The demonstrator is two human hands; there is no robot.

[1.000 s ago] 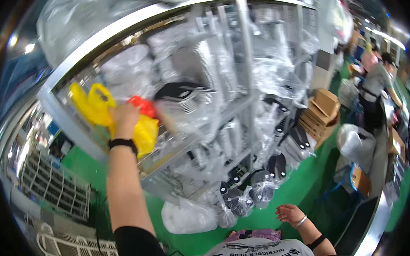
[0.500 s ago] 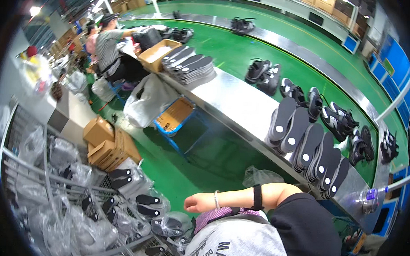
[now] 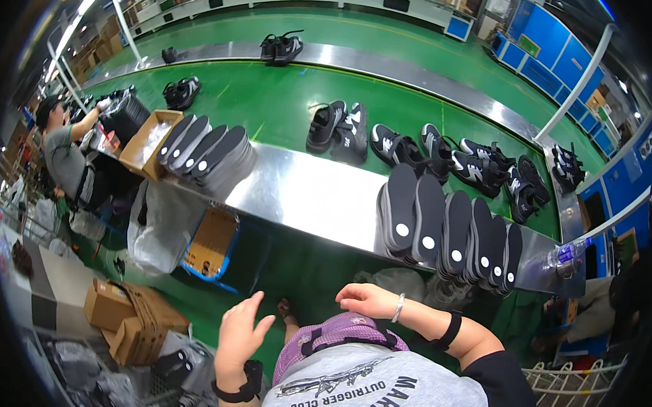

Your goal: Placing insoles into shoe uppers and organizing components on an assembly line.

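My left hand [image 3: 241, 335] is raised at the lower middle, fingers spread, with nothing in it. Across my waist reaches my right hand [image 3: 371, 300], its fingers loosely bent in front of the purple checked cloth [image 3: 336, 334]; nothing shows in it. Both hands are short of the metal bench edge [image 3: 304, 203]. On the bench, nearest my right hand, stand several stacks of black insoles [image 3: 399, 202] with white round stickers. More insole stacks [image 3: 216, 153] lie farther left. Beyond the bench, black-and-white shoes [image 3: 396, 147] stand on the green surface.
An open carton [image 3: 147, 147] sits at the bench's left part, near a seated co-worker [image 3: 73, 155]. Below are a blue-framed stool [image 3: 211, 242] and cardboard boxes [image 3: 132, 319]. A rack with bagged insoles [image 3: 169, 367] stands lower left. A bottle [image 3: 570, 259] and white wire basket [image 3: 574, 388] are right.
My view has swung right toward the bench, and the rack has slid toward the lower left. My left hand has come into view; my right arm stays bent across my front.
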